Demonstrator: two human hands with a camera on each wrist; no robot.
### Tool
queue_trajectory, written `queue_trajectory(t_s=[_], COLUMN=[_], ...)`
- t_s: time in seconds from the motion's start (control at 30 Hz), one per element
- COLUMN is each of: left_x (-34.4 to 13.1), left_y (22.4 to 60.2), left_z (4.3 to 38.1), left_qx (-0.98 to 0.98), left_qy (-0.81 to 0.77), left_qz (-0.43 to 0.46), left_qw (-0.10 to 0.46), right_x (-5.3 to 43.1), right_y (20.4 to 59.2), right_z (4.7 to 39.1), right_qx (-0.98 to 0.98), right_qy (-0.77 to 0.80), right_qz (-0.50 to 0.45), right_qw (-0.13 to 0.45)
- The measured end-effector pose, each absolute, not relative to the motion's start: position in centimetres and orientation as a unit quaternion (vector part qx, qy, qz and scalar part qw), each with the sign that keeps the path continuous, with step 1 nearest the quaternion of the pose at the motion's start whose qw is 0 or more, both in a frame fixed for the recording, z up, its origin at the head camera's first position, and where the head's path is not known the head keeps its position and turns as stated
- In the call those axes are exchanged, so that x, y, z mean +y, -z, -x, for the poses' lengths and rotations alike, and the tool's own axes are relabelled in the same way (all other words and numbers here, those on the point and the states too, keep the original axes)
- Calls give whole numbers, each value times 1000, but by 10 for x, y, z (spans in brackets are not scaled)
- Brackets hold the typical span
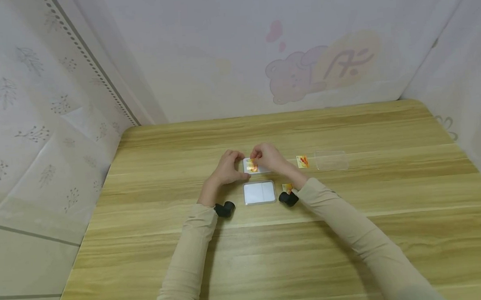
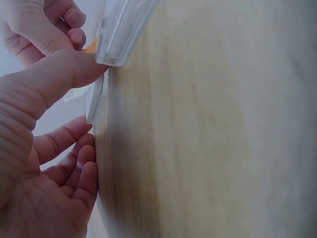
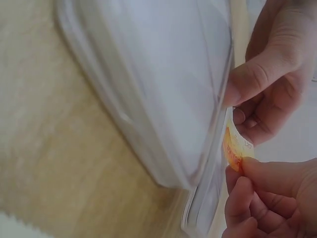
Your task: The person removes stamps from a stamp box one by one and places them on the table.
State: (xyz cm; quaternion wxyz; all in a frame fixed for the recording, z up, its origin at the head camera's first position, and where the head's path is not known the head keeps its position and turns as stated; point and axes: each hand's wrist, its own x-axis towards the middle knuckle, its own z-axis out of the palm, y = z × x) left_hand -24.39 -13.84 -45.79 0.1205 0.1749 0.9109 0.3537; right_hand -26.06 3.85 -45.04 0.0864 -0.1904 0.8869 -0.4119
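Observation:
My right hand [image 1: 269,158] pinches a yellow-orange postage stamp [image 3: 238,149] between thumb and fingertips, and the stamp looks slightly bent. It lies over the left part of a flat clear case with a white insert [image 1: 244,166]. Thumb and fingers of my left hand [image 1: 226,168] hold that case at its left end, one on the near edge and one on the far edge. The right hand hides the case's right part. Nearer to me lies a second clear case with a white insert [image 1: 253,193], its surface crossed by a thin line.
Right of the hands lie another orange stamp [image 1: 302,161] and a transparent lid [image 1: 332,161]. A third stamp [image 1: 287,187] shows partly behind the right wrist camera [image 1: 288,198]. All rest on a wood-grain table [image 1: 247,272], with a patterned cloth behind.

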Motion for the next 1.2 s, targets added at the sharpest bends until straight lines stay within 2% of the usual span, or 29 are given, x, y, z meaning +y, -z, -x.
queue_trajectory(t_s=[0.83, 1.2], left_x=[-137, -137], left_y=[458, 458], left_z=[244, 243], left_qx=[913, 913], left_qy=[-350, -351], left_qz=[-170, -169], left_qw=[123, 122], right_x=[68, 81], right_y=[444, 440], right_z=[257, 256], right_qx=[889, 890], right_qy=[429, 429], right_qz=[127, 131], right_qw=[101, 85])
